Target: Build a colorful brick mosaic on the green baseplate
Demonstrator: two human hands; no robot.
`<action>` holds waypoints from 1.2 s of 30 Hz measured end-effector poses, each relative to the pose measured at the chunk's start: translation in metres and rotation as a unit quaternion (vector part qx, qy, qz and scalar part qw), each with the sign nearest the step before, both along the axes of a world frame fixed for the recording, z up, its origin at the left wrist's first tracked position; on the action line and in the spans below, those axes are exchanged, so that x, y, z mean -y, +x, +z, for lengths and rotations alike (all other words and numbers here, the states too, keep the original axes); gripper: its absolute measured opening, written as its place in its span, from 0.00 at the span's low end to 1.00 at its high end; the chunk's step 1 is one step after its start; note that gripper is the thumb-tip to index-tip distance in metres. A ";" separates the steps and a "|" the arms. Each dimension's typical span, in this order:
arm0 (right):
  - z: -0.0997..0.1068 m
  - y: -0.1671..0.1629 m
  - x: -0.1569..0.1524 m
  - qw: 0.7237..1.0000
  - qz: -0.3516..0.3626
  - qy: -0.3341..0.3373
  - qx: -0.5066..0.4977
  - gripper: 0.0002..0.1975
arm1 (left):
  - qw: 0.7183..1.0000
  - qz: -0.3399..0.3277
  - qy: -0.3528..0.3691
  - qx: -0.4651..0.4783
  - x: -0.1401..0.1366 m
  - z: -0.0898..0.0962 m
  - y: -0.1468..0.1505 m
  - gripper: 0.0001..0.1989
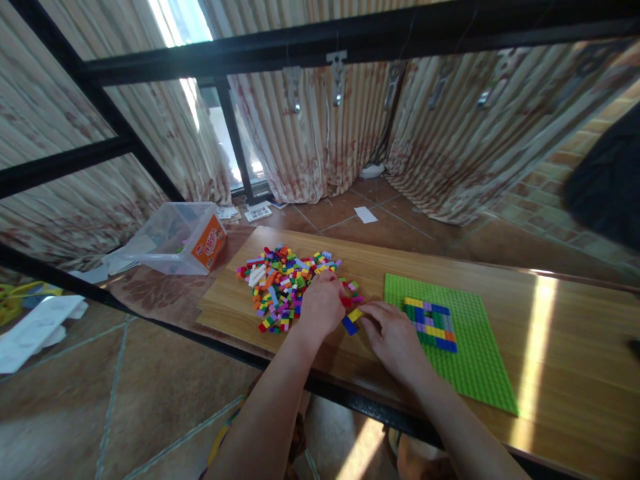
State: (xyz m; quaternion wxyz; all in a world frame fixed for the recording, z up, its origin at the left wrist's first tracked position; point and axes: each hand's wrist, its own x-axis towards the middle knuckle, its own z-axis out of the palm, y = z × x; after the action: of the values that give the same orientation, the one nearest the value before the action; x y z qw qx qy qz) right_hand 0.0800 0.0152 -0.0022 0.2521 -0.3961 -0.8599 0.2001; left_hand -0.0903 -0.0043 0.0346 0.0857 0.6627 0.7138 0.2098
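Note:
My left hand (324, 305) is over the right edge of a pile of small mixed-colour toy building bricks (280, 293), its fingers curled down and partly hidden. Against its fingertips shows a red brick (346, 301); I cannot see whether it is gripped. My right hand (395, 337) pinches a yellow brick (355, 315) between thumb and fingers. A blue brick (350, 326) is right beside the yellow one, perhaps touching it. Right of that hand lies a green studded baseplate (477, 353), with a flat block of blue, yellow, green, purple and orange bricks (431, 325) on it.
The wooden tabletop (565, 353) carries the pile and baseplate. Left of it stands a clear plastic box (170, 230) with an orange label. A black metal bar (350, 43) with hanging clips crosses above, before striped curtains (320, 133). Papers (366, 215) lie on the tiled floor.

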 end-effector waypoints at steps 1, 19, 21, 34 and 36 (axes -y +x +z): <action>0.001 0.001 0.000 1.000 -0.001 -0.002 -0.001 0.11 | 1.000 0.006 -0.001 0.001 0.000 0.001 0.000 0.14; 0.007 0.006 -0.001 0.999 -0.029 -0.004 -0.018 0.10 | 0.995 0.023 0.047 -0.079 -0.019 -0.006 -0.005 0.16; 0.007 0.008 -0.001 0.999 -0.026 -0.008 -0.018 0.10 | 0.995 0.024 0.038 -0.086 -0.022 -0.007 -0.003 0.15; 0.012 0.011 0.000 0.999 -0.033 -0.010 -0.015 0.10 | 0.993 0.056 0.020 -0.100 -0.028 -0.006 0.008 0.11; 0.013 0.011 0.000 0.999 -0.033 -0.010 -0.017 0.10 | 0.993 0.054 0.028 -0.098 -0.027 -0.004 0.007 0.11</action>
State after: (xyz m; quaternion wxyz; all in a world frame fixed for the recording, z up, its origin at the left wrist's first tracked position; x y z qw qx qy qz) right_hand 0.0908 0.0149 0.0106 0.2694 -0.4233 -0.8399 0.2068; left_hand -0.0838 0.0229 0.0307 -0.0146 0.6428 0.7472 0.1684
